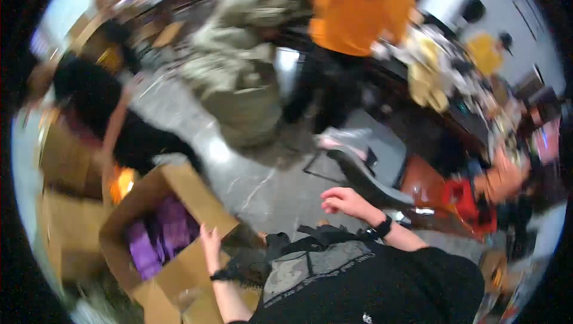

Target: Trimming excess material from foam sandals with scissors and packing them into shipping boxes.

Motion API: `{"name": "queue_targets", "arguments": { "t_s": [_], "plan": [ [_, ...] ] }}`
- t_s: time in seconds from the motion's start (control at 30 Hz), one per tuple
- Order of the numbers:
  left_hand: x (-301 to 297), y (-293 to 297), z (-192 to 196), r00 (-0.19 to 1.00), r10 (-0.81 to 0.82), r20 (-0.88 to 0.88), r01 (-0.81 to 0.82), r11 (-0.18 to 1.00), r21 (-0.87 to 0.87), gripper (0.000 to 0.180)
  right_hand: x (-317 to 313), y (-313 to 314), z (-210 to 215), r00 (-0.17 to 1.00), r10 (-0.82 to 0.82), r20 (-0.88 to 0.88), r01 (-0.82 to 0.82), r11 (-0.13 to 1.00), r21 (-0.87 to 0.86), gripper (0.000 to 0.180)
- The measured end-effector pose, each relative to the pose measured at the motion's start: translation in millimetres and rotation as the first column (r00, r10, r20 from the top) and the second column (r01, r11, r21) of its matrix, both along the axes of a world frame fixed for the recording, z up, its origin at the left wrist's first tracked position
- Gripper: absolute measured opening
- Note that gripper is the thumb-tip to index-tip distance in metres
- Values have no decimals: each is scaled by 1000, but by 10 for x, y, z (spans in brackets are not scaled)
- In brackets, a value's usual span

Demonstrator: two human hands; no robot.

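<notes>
- Biggest first: the grey floor [280, 193] stretches out ahead of us, blurred and glossy.
- Beyond it bulges an olive-green sack [239, 79], with a co-worker in orange [358, 14] just beside it.
- Off to our left, a co-worker in black [89, 91] leans in, one arm reaching down near our box.
- Here's our main thing: the open cardboard box [197, 196], at our lower left, flaps spread.
- Inside it sit purple bundles [146, 249], their exact kind too blurred for us to call.
- Our left hand [210, 243] is up at the flaps on the box's near side; whether the fingers are clamped on the cardboard or merely resting, we can't tell.
- Our right hand [349, 201] is well apart from it, raised, fingers loosely curled, nothing visible in them.
- Our read: we're at the handling of the open box, and the next move calls for a sure left-hand hold on the flap, with the right brought across.
</notes>
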State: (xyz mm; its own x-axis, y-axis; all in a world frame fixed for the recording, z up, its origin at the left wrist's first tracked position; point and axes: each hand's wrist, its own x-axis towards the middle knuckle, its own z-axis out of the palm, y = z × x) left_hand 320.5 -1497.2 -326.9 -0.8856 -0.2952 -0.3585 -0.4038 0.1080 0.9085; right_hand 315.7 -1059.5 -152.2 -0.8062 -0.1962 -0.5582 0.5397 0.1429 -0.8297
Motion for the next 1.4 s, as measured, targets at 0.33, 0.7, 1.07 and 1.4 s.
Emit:
{"name": "queue_targets", "arguments": {
  "t_s": [0.33, 0.7, 1.07, 1.4],
  "plan": [
    [-325, 1962, 780, 778, -625, 66, 595, 699, -396, 30, 1110, 1800, -434, 903, -426, 57, 429, 902, -42, 28],
    [-679, 4575, 1321, 62, -996, -70, 775, 92, -625, 47, 2105, 2110, -197, 628, -778, 35, 778, 628, 0, 23],
    [-1222, 2777, 282, 985, 39, 170, -95, 937, 335, 19, 3380, 3579, -577, 731, -600, 324, 557, 800, 224, 28],
    [927, 612, 921, 657, 751, 59, -732, 655, -186, 48, 4710, 5234, -1061, 746, -546, 380, 535, 832, 145, 28]
  ]
}}
